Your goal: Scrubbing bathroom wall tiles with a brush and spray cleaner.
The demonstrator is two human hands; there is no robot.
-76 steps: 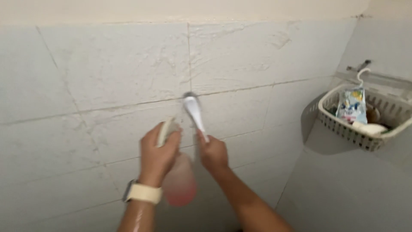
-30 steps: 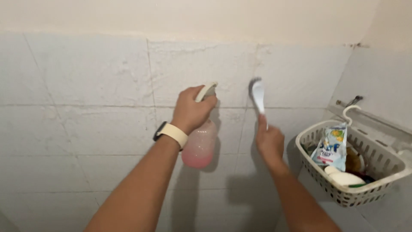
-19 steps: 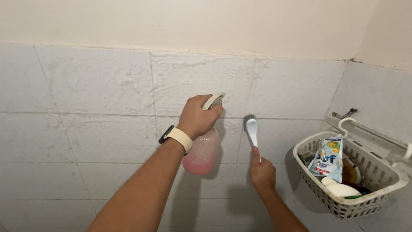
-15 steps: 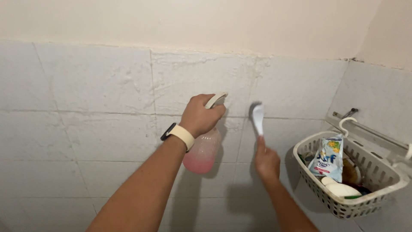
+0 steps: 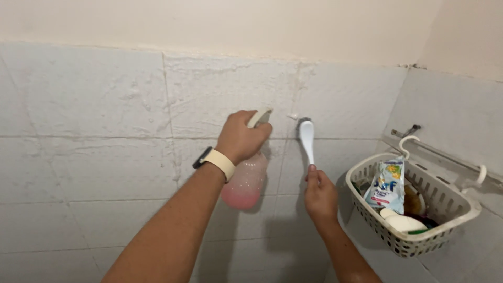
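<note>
My left hand [image 5: 240, 137] grips the trigger head of a clear spray bottle [image 5: 244, 181] with pink liquid in its bottom, held up against the white tiled wall [image 5: 94, 105]. A cream watch band sits on that wrist. My right hand [image 5: 320, 194] holds the handle of a white brush [image 5: 306, 137], whose dark bristled head is pressed on the tile near a grout line, just right of the bottle's nozzle. The tiles around the brush look wet and soapy.
A white plastic basket [image 5: 419, 238] hangs by hooks from a rail [image 5: 445, 157] on the right-hand wall; it holds a detergent sachet [image 5: 384, 183], a white bar and other items. Above the tiles the wall is painted cream [image 5: 236, 23].
The brush has slid up and down on the tile beside the grout line, its head now slightly higher than half a second ago. The bottle stays raised in the left hand. The view has shifted right.
</note>
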